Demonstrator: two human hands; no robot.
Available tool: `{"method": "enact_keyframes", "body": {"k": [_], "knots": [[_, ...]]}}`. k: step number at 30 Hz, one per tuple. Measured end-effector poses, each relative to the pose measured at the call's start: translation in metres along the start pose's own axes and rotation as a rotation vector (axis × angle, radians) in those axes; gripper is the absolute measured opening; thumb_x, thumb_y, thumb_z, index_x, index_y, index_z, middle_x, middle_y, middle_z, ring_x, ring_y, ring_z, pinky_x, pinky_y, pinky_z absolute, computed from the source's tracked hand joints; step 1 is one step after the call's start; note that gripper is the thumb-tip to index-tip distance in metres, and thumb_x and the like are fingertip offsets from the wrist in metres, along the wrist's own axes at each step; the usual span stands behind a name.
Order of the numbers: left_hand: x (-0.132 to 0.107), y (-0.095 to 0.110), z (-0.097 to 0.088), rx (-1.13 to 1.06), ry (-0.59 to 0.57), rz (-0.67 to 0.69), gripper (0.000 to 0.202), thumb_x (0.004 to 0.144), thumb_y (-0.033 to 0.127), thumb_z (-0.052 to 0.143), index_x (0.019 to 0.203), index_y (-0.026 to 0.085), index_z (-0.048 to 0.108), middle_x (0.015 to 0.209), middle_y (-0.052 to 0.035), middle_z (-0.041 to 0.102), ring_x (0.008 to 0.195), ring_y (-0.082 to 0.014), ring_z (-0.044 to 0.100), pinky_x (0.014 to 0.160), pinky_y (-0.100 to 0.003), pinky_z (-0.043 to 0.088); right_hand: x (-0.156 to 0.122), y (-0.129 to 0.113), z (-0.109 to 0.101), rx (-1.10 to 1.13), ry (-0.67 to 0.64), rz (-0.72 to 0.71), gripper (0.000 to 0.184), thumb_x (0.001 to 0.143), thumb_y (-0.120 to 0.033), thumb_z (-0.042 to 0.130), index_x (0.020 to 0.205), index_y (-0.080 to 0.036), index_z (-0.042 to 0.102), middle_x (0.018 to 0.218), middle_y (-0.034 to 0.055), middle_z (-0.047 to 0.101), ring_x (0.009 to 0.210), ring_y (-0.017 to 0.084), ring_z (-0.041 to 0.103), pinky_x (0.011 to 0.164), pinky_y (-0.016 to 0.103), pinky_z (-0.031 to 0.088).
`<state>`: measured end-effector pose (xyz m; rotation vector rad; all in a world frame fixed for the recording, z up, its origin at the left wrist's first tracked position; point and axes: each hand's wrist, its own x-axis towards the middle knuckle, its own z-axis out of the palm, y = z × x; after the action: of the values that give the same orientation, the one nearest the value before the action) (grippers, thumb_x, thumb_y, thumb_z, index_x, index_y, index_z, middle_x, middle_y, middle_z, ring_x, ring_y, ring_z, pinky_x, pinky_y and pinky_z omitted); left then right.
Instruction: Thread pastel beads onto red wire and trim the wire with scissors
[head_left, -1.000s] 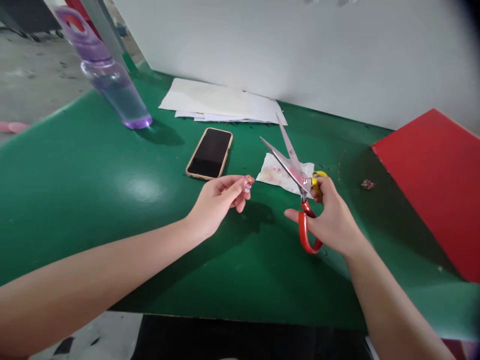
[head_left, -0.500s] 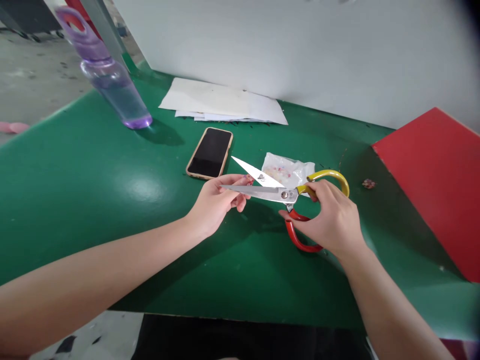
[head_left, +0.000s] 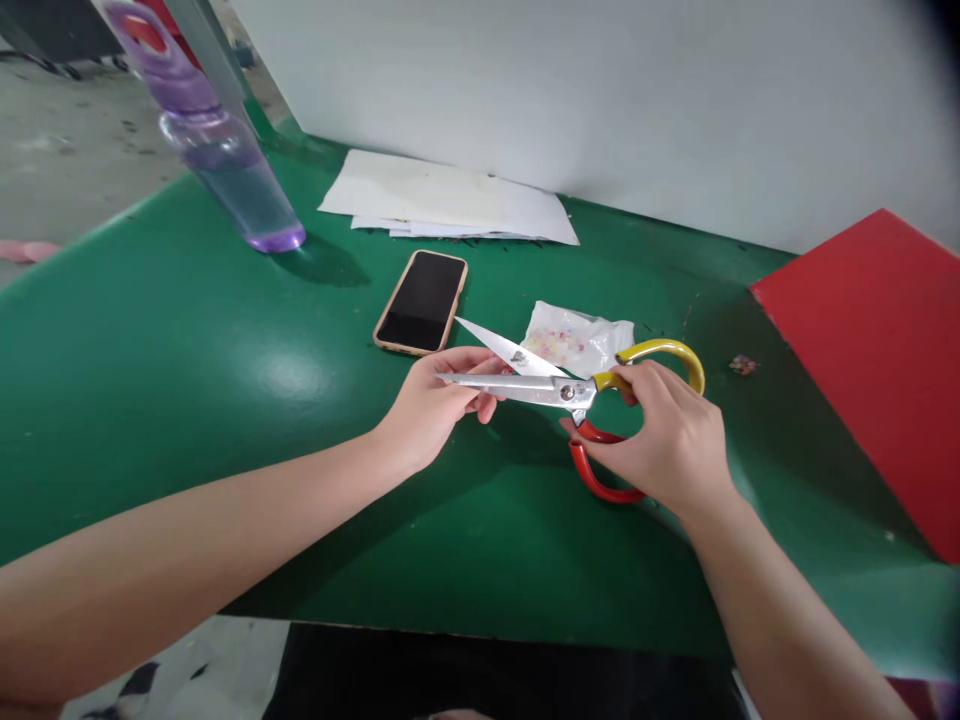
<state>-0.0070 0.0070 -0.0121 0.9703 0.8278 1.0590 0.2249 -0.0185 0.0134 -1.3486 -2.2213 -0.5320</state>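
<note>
My right hand (head_left: 671,435) grips a pair of scissors (head_left: 525,388) by its handles, one yellow and one red. The metal blades stand partly apart and point left. My left hand (head_left: 435,405) is behind and under the blade tips, its fingers curled together around something small and reddish, mostly hidden by the blades. Just beyond the scissors lies a clear plastic bag (head_left: 574,338) with small colourful bits inside. A phone (head_left: 421,302) in a light-edged case lies face up close above my left hand.
On the green table (head_left: 225,400) a purple water bottle (head_left: 240,190) stands at the back left. White papers (head_left: 450,192) lie by the pale wall panel. A red box (head_left: 877,370) and a small beaded cluster (head_left: 742,366) are at the right.
The scissor blades have shifted slightly left over my left hand's fingers and now cover more of the small reddish thing. The view has moved a little.
</note>
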Motion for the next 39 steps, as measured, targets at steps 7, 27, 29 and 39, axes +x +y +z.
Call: {"method": "enact_keyframes", "body": {"k": [7,27,29,39], "knots": [[-0.0014,-0.0008,-0.0005,0.02,-0.002,0.016,0.017,0.086,0.027,0.064,0.075,0.016,0.069,0.067,-0.0013,0.064,0.049,-0.0072,0.053,0.051,-0.024,0.037,-0.0011,0.0013,0.0014,0.007,0.017,-0.014,0.038,0.073,-0.046,0.068,0.095,-0.017,0.057,0.076,0.0048,0.068,0.067,0.019,0.066,0.054,0.027,0.048],[-0.0023,0.0017,-0.0001,0.013,0.002,-0.021,0.017,0.082,0.01,0.056,0.074,0.017,0.07,0.061,0.0004,0.063,0.047,-0.0074,0.053,0.049,-0.024,0.04,-0.0026,0.007,-0.0031,-0.109,0.009,-0.12,0.035,0.07,-0.042,0.067,0.09,-0.014,0.062,0.066,0.0017,0.067,0.054,0.015,0.06,0.05,0.026,0.043],[-0.0023,0.0017,-0.0001,0.014,0.007,-0.028,0.016,0.081,0.009,0.056,0.076,0.017,0.07,0.06,0.0005,0.063,0.046,-0.0074,0.052,0.048,-0.024,0.04,-0.0024,0.0074,-0.0037,-0.141,0.004,-0.129,0.033,0.07,-0.043,0.067,0.087,-0.015,0.062,0.065,0.0012,0.067,0.053,0.014,0.059,0.048,0.026,0.04],[-0.0003,0.0029,0.0012,-0.051,0.01,-0.032,0.017,0.085,0.031,0.066,0.076,0.016,0.065,0.063,0.0011,0.06,0.049,-0.0062,0.052,0.049,-0.022,0.041,-0.0065,0.0085,-0.0008,-0.225,0.075,0.02,0.029,0.072,-0.04,0.063,0.057,-0.021,0.048,0.044,-0.0035,0.046,0.041,0.011,0.041,0.043,0.025,0.027]]}}
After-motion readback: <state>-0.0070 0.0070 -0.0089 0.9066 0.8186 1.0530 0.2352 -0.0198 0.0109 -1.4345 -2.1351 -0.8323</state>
